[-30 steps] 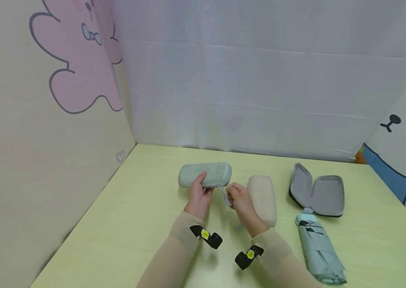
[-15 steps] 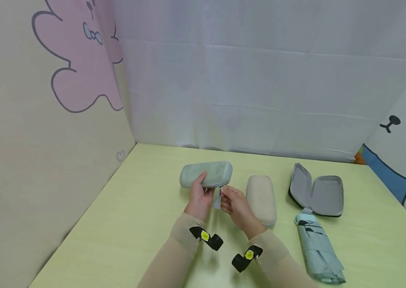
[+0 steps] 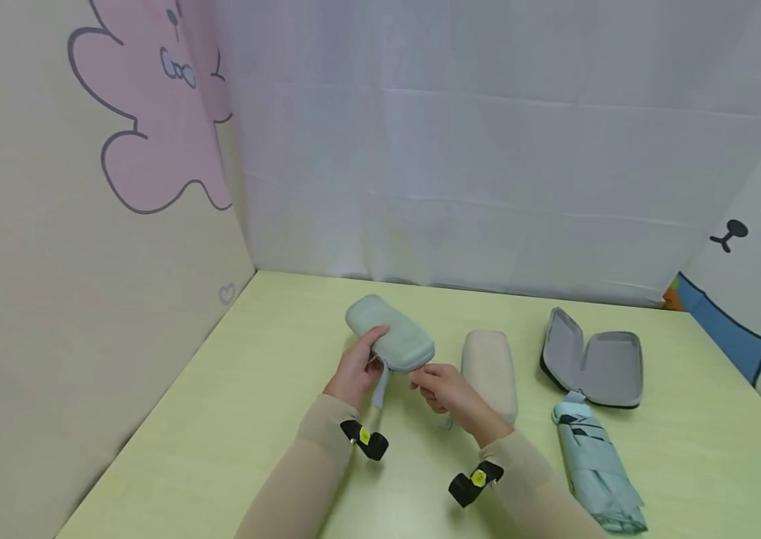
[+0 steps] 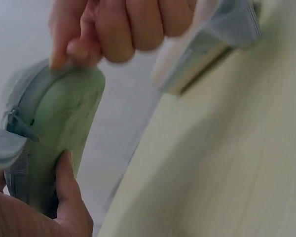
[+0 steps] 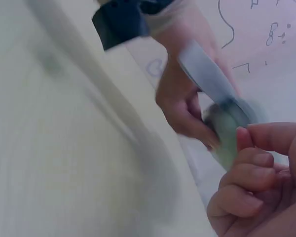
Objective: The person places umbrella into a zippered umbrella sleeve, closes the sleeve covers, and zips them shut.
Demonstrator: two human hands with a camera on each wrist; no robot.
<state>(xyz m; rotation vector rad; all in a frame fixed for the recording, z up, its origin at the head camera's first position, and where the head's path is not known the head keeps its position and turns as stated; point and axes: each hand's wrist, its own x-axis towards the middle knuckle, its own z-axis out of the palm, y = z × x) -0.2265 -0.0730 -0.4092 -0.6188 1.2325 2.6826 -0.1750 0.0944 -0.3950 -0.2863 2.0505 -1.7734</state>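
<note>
A light green zippered glasses case [image 3: 390,333] is held above the table, tilted with its right end lower. My left hand [image 3: 356,368] grips it near the middle, thumb on top. A grey strap [image 3: 381,385] hangs from it; beside the strap in the left wrist view sits a zipper pull [image 4: 19,127]. My right hand [image 3: 446,388] has its thumb and index finger pinched at the case's right end, along the zipper seam, other fingers curled. What exactly lies between those fingertips is hidden. In the right wrist view the green case [image 5: 227,136] is partly behind my fingers.
A beige case [image 3: 490,374] lies right beside my right hand. Farther right stands an open grey-lined case [image 3: 613,367], with a folded pale green umbrella [image 3: 599,468] in front of it. A wall [image 3: 151,299] bounds the table's left; a white curtain hangs behind.
The green case has turned, its right end swinging down towards me. My left hand has shifted left and down. My right hand has moved from the strap to the case's right end.
</note>
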